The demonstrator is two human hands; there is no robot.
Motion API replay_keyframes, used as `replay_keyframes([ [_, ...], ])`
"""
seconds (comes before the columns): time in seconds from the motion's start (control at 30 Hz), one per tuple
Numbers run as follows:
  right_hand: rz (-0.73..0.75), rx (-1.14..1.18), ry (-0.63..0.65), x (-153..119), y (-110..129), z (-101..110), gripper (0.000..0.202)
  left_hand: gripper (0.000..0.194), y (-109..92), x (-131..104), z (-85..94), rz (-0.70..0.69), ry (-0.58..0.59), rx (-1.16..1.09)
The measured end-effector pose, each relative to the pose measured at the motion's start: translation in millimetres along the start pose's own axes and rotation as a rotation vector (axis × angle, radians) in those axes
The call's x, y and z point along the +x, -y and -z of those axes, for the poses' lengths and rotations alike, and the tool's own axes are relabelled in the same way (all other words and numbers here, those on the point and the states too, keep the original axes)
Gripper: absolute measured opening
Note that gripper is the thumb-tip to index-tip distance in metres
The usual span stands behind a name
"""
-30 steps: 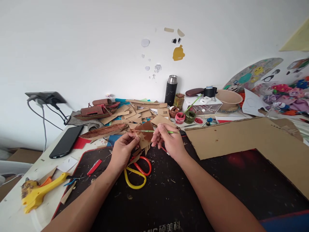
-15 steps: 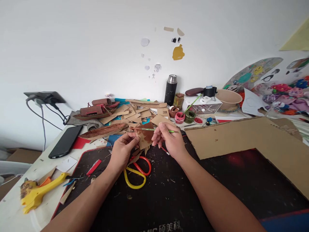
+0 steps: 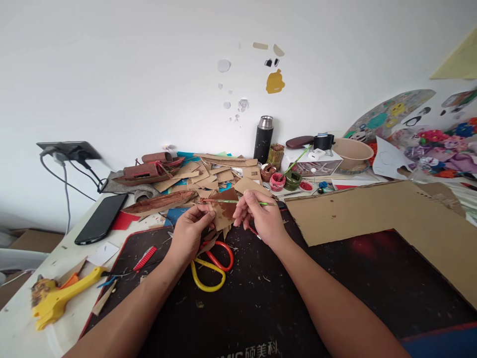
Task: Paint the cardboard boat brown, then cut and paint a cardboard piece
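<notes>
Between thumb and fingers, my left hand (image 3: 192, 231) pinches a small piece of cardboard (image 3: 219, 219), partly coated in brown paint. My right hand (image 3: 263, 216) grips a green paintbrush (image 3: 231, 201), held nearly level, its brown-smeared bristles over the upper left of the piece. Whether the bristles touch it I cannot tell. Below my hands, scissors (image 3: 208, 276) with one yellow and one red handle lie on the black mat (image 3: 261, 308), their blades hidden. Behind the piece lies a brown-painted boat hull (image 3: 160, 201).
Paint jars (image 3: 278, 181) and a black thermos (image 3: 264, 139) stand at the back. Cardboard scraps (image 3: 208, 174) pile up beside a brown model boat (image 3: 149, 169). A large cardboard sheet (image 3: 354, 209) lies right. Left are a phone (image 3: 101, 219) and yellow glue gun (image 3: 63, 301).
The brush has shifted very slightly, its tip a little lower over the cardboard piece. Both hands keep their grips and nearly the same places.
</notes>
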State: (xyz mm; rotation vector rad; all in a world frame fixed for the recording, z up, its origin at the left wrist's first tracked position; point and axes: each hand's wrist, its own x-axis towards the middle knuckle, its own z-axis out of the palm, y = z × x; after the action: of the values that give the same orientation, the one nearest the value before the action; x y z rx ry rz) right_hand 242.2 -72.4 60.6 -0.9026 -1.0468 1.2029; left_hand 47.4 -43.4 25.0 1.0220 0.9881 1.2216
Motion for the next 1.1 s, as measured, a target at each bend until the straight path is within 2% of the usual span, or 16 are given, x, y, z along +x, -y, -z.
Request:
replay_keyframes([
  [0.17,0.024,0.020,-0.053,2,1,3,0.055,0.029,-1,3,-0.4,0.001,-0.050,-0.096],
  [0.33,0.028,0.056,-0.036,2,0,4,0.053,0.028,-1,4,0.2,0.024,-0.045,-0.091],
  [0.53,0.044,0.058,-0.089,3,0,6,0.055,0.030,-1,8,1.5,0.033,-0.115,-0.227],
  [0.7,0.005,0.017,-0.063,3,-3,4,0.056,0.027,-2,9,3.9,0.033,-0.090,-0.308],
  [0.93,-0.034,0.000,-0.031,2,-4,3,0.057,0.026,3,11,5.4,0.038,-0.095,-0.300],
  [1.1,-0.055,-0.014,-0.015,3,-4,2,0.057,0.024,2,10,3.1,0.094,-0.099,-0.284],
])
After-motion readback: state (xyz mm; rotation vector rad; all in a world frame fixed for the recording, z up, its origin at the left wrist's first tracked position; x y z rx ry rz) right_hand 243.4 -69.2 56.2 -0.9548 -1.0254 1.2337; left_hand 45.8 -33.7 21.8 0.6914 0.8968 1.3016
